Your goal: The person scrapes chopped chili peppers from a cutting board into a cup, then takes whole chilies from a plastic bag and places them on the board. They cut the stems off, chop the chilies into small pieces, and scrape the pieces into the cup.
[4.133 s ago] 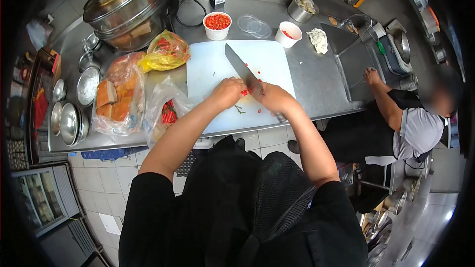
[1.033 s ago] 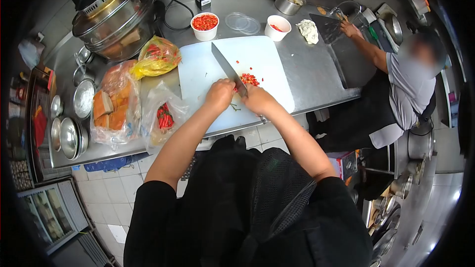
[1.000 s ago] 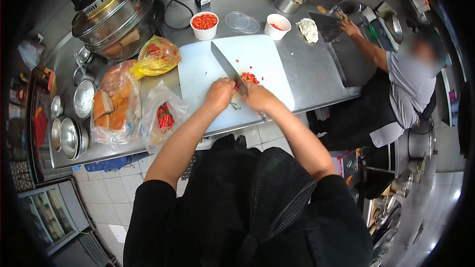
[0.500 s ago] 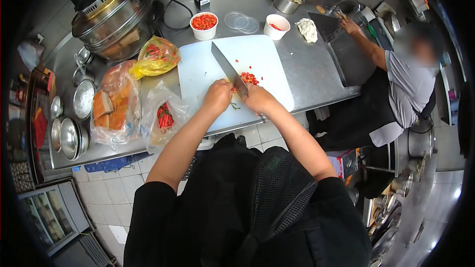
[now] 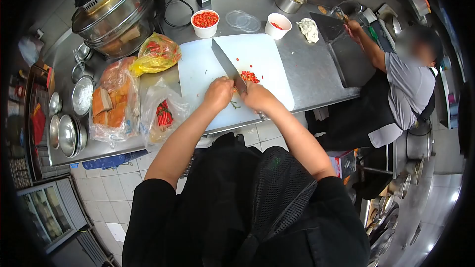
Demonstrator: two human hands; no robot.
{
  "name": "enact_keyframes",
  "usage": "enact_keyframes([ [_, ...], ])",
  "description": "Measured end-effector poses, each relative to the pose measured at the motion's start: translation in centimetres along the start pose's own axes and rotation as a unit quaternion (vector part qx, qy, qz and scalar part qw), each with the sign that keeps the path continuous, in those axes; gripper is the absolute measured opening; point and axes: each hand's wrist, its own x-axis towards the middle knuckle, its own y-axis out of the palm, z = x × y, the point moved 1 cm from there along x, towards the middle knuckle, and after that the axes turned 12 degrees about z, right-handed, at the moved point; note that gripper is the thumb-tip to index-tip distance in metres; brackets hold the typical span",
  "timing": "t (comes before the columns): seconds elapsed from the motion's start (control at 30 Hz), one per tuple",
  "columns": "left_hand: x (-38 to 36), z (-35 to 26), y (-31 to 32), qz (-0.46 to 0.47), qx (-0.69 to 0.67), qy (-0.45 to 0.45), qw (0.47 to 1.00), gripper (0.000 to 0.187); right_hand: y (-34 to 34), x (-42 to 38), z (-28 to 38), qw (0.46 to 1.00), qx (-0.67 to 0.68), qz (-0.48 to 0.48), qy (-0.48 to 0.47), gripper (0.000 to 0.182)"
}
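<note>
My right hand [image 5: 257,96] is closed around the handle of a large kitchen knife [image 5: 225,60], its blade slanting away to the upper left over the white cutting board [image 5: 198,54]. Against the blade's left side, my left hand [image 5: 219,93] has its fingers curled in a pinch; a bit of red chili pepper shows at the fingertips, mostly hidden. Chopped red chili [image 5: 251,76] lies in a small heap to the right of the blade. Green stems [image 5: 235,104] rest on the board between my hands.
Left of the board lie a bag of whole red chilies [image 5: 164,113], a yellow bag [image 5: 157,54] and a bag of bread-like blocks [image 5: 116,113]. Behind it stand tubs of chopped chili [image 5: 205,30] [image 5: 277,33] and clear lids [image 5: 242,21]. A co-worker [image 5: 410,79] stands at the sink [image 5: 346,64].
Both my hands and the knife stay in nearly the same place. At the sink, the co-worker's hand and head have shifted slightly.
</note>
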Motion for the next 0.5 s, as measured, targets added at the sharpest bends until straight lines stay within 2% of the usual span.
enact_keyframes([
  [0.2,0.0,0.1,0.2,-0.01,-0.004,-0.01,1.0,0.003,-1.5,-0.7,0.9,0.998,0.032,0.055,0.0,0.037],
  [0.37,0.1,0.2,0.1,0.001,-0.022,-0.018,1.0,0.003,0.5,-0.2,0.3,0.998,0.054,-0.008,0.007,0.04],
  [0.47,-0.3,0.0,-0.2,-0.005,-0.006,-0.015,1.0,0.003,-0.1,0.6,-1.2,0.995,0.1,-0.002,-0.019,0.044],
  [0.5,-0.6,0.0,-0.8,0.034,0.022,-0.026,0.999,0.005,-0.4,0.4,-1.1,0.995,0.097,-0.004,-0.022,0.044],
])
